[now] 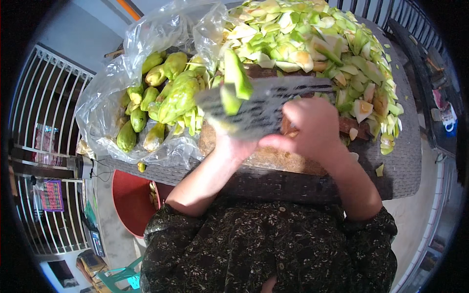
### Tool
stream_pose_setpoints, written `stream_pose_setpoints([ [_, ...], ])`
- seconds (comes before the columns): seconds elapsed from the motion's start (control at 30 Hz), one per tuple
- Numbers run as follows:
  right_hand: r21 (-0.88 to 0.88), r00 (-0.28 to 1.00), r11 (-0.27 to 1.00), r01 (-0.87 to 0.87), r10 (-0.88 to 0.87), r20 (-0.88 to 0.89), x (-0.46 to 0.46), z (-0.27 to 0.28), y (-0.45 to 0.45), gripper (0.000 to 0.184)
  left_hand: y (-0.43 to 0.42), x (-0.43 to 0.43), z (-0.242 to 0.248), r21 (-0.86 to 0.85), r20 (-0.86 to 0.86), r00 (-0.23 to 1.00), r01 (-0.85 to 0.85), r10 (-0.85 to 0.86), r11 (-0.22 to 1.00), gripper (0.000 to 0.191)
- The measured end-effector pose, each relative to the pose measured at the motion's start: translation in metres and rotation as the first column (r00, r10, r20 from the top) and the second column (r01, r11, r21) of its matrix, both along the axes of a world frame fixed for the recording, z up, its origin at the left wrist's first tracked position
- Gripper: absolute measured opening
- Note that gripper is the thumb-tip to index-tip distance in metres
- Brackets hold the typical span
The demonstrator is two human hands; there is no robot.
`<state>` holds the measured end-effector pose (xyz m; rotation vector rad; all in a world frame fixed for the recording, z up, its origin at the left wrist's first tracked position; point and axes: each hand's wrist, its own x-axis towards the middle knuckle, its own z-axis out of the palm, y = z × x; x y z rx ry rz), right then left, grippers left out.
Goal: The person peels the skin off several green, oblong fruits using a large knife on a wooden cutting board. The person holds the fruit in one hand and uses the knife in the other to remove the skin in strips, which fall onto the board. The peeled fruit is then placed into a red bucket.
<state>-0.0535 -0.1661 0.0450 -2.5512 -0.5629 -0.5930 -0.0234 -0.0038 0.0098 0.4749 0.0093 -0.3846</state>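
A wide knife blade (271,102), blurred, slants across the middle above a brown cutting board (289,160). My right hand (315,126) is closed round its handle, thumb stretched towards the left. Beneath and behind the blade is my left hand (232,141), its fingers mostly hidden; a pale bit shows by it, too covered to tell what it holds. Green slices (236,75) show at the blade's left part, blurred. Several green chayotes (181,95) lie left of the board in a clear plastic bag (99,106).
A large heap of green and pale cut pieces (285,33) covers the table's back and right. The dark woven-pattern table (403,172) curves round in front. Below its left edge stands a red bucket (130,201), and a teal plastic chair (119,280) is lower left.
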Motion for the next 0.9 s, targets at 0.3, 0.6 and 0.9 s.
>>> stream_pose_setpoints([
  [0.3, 0.277, 0.873, 0.828, 0.487, -0.455, -0.175, 0.031, 0.002, -0.055, 0.058, -0.003, 0.002, 0.014, -0.112, 0.021, 0.898, 0.438, -0.439, 0.892, 0.055],
  [0.6, 0.294, 0.990, 0.956, -0.027, 0.065, -0.122, 0.001, -0.002, -0.007, 0.054, 0.006, 0.019, -0.002, 0.151, -0.003, 0.998, 0.067, -0.068, 0.986, 0.051],
  [0.9, 0.140, 0.993, 0.983, -0.115, 0.118, -0.012, -0.009, -0.004, 0.010, 0.053, 0.009, 0.023, -0.017, -0.040, 0.002, 0.999, 0.048, -0.048, 0.998, 0.060],
])
